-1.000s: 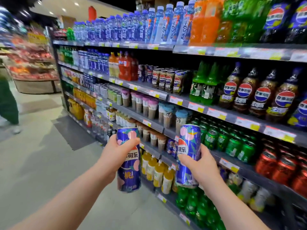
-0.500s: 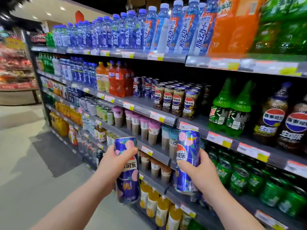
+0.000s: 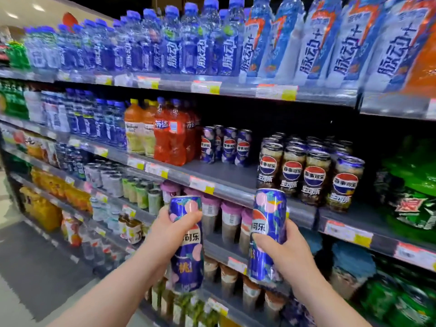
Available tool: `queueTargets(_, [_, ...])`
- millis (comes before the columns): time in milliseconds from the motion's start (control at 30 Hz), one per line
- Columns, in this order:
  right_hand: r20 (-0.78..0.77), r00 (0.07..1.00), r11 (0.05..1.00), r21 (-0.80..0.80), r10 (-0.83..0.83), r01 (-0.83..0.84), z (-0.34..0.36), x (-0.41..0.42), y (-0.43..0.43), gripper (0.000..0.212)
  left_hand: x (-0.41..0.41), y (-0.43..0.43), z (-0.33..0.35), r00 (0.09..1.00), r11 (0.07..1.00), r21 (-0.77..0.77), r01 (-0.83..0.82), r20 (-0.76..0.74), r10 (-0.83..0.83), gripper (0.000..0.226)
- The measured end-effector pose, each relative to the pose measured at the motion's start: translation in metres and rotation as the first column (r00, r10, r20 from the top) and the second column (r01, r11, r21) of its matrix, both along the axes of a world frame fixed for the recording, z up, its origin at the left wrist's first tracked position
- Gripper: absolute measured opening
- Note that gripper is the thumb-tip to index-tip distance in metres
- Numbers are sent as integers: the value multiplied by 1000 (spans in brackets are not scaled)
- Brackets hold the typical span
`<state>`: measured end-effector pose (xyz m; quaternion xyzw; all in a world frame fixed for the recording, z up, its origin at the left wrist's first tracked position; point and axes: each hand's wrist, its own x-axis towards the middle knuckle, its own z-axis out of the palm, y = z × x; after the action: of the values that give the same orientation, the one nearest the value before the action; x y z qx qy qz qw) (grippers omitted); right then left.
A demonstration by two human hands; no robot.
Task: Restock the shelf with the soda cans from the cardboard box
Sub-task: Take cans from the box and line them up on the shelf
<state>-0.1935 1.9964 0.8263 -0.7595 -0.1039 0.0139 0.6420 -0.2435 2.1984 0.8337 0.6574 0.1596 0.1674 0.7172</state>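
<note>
My left hand [image 3: 165,232] grips a tall blue soda can with pink peach print [image 3: 187,258], held upright in front of the shelving. My right hand [image 3: 280,251] grips a second matching blue can [image 3: 269,223], also upright and a little higher. Both cans are just below the front edge of the second shelf [image 3: 226,182]. On that shelf stand several matching blue peach cans [image 3: 226,146] set back from the edge, with bare shelf in front of them. No cardboard box is in view.
Brown-and-blue cola cans [image 3: 311,175] stand right of the bare spot, red and orange bottles [image 3: 172,138] left of it. Blue water bottles [image 3: 188,43] fill the top shelf. Cups with pink lids [image 3: 231,223] sit on the shelf below. Grey aisle floor [image 3: 35,267] lies at left.
I have moved closer to the shelving and both cans have risen toward the second shelf. The view has tilted up and the matching blue cans now sit just above my hands.
</note>
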Motion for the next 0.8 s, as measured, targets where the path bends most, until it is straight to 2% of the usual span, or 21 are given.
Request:
queueTargets(67, [-14,999,1000,10,-30,30,0,14,23,34,20,21,1,1000,1000,-13,19,3,-19,41])
queueTargets(167, [-11,999,999,3,-53,53,8,44,50,30,47,41,1,997,995,-67,72,13,-71,25])
queueTargets(200, [0,998,998,1,-58,58,11,57,59,30,56,49,1,996,994,-71,87,10,-87,26])
queueTargets(267, [38,997,998,8,-68,68,19,86,77,35,77,66,2,995,992,-73,102,12,-102,34])
queueTargets(400, [141,986,996,28,-93,90,34,148,111,32,123,99,15,997,996,-58,62,47,-59,23])
queueTargets(467, [187,976,994,36,-111,106,42,178,124,33,143,114,26,995,997,-33,75,73,-72,28])
queueTargets(533, [207,970,991,38,-130,125,48,212,139,38,167,130,36,994,997,-2,74,85,-73,36])
queueTargets(733, [241,957,984,-32,-163,175,49,303,177,55,230,159,43,988,997,3,72,138,-72,31])
queueTargets(800, [222,957,978,-51,-185,201,40,322,187,67,243,164,41,986,994,-2,109,129,-107,30])
